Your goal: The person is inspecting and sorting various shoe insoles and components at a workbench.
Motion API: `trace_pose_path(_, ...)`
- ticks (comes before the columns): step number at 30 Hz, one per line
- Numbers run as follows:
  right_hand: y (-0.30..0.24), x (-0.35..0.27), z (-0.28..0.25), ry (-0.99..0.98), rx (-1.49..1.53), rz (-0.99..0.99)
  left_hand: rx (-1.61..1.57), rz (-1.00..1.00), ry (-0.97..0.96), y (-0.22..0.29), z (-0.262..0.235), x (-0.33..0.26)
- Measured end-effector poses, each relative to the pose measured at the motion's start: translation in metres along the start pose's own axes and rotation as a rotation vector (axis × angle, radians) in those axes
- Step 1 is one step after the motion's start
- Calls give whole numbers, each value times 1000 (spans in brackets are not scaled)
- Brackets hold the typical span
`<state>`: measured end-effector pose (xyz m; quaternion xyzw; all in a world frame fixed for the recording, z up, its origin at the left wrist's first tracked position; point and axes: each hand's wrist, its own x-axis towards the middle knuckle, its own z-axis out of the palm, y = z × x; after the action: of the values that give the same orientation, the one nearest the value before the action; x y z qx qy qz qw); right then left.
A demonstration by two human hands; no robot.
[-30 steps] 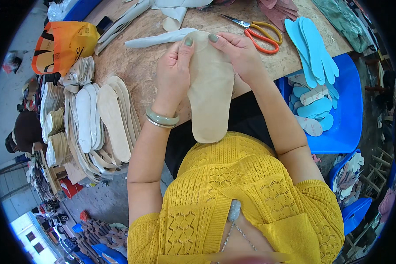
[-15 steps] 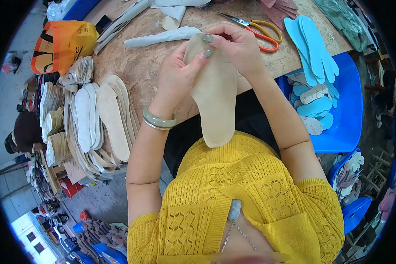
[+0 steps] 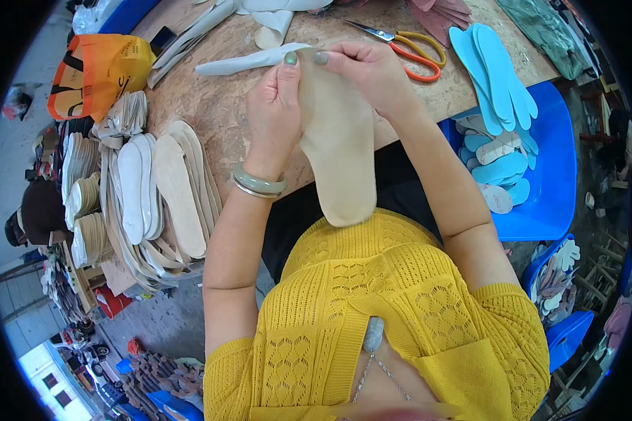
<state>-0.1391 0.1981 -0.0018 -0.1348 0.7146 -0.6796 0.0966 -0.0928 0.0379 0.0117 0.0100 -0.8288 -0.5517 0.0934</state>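
Note:
A beige shoe insole [image 3: 340, 147] hangs between my hands over the table's front edge, its lower end close to my yellow knitted top. My left hand [image 3: 275, 112] pinches its far end from the left, thumb on top. From the right, my right hand [image 3: 372, 74] grips the same end between thumb and fingers. Just beyond them lies a rolled white strip [image 3: 242, 62] of material. Scissors [image 3: 418, 52] with orange and yellow handles rest to the right of my right hand.
Stacks of beige and white insoles [image 3: 179, 189] cover the table's left side, near an orange bag [image 3: 102, 70]. Light-blue insoles [image 3: 495, 81] lie at the right edge, above a blue bin [image 3: 555, 189] holding more. Pinkish pieces [image 3: 442, 17] and a green cloth [image 3: 544, 35] are at the back.
My left thumb has moved from the insole's face to its upper left edge. The hands have spread slightly apart along the far end, and the insole has shifted a little up and left.

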Motion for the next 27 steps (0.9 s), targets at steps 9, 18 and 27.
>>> trace_pose_path(9, 12, -37, 3, 159, 135, -81, -43, 223, 198, -6, 9, 4)
trace_pose_path(18, 8, -36, 7, 442, -348, -528, -85, 197, 251, -5, 19, 4)
trace_pose_path(27, 25, -18, -23, -9, 792, 258, -104, 189, 226, 2, 20, -3)
